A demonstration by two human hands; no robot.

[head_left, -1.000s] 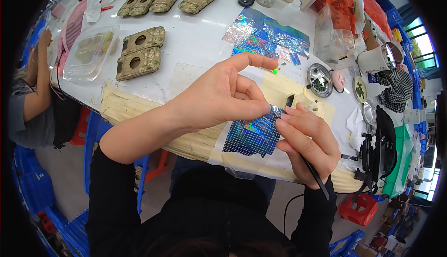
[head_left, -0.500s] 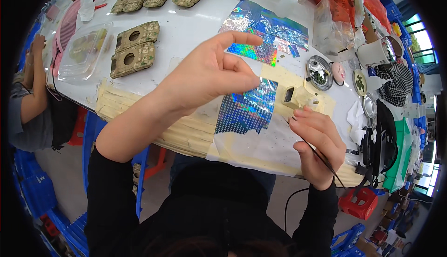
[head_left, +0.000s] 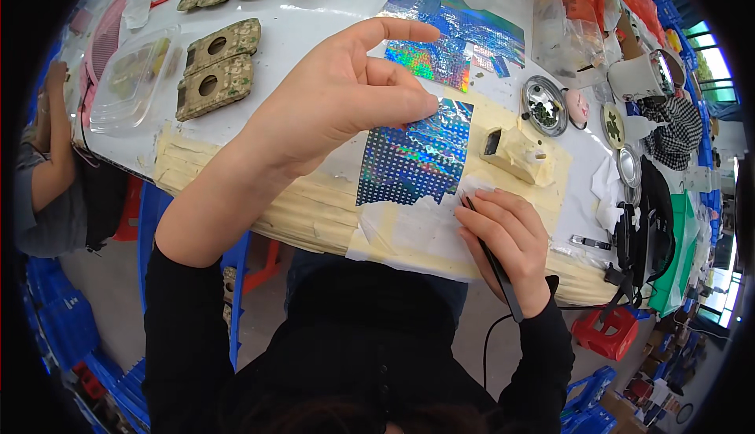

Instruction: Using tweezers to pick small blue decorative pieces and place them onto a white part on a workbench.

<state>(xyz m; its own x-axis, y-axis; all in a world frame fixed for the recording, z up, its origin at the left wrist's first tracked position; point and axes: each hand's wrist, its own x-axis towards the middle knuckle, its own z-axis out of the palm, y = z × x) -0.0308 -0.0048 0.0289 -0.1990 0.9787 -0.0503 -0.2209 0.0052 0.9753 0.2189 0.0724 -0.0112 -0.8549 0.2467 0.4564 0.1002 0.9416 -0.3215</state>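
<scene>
My left hand [head_left: 342, 96] pinches the top edge of a holographic foil sheet [head_left: 415, 157] punched with rows of small holes, lifting it over the taped front edge of the white table [head_left: 314, 21]. My right hand [head_left: 507, 241] grips a thin black pen-like tool [head_left: 491, 257] with a cable, its tip at the sheet's lower right corner over white paper [head_left: 417, 233]. A small tape-wrapped block [head_left: 515, 151] stands just right of the sheet.
More holographic foil [head_left: 456, 33] lies further back. Camouflage-patterned plates with round holes [head_left: 214, 64] and a clear plastic tray [head_left: 130, 80] sit at left. Small metal dishes [head_left: 543, 104] and clutter crowd the right side. Another person's arm [head_left: 47, 151] shows at far left.
My left hand has raised the punched foil sheet up from the table edge. My right hand has drawn away from it and now rests low with the tool.
</scene>
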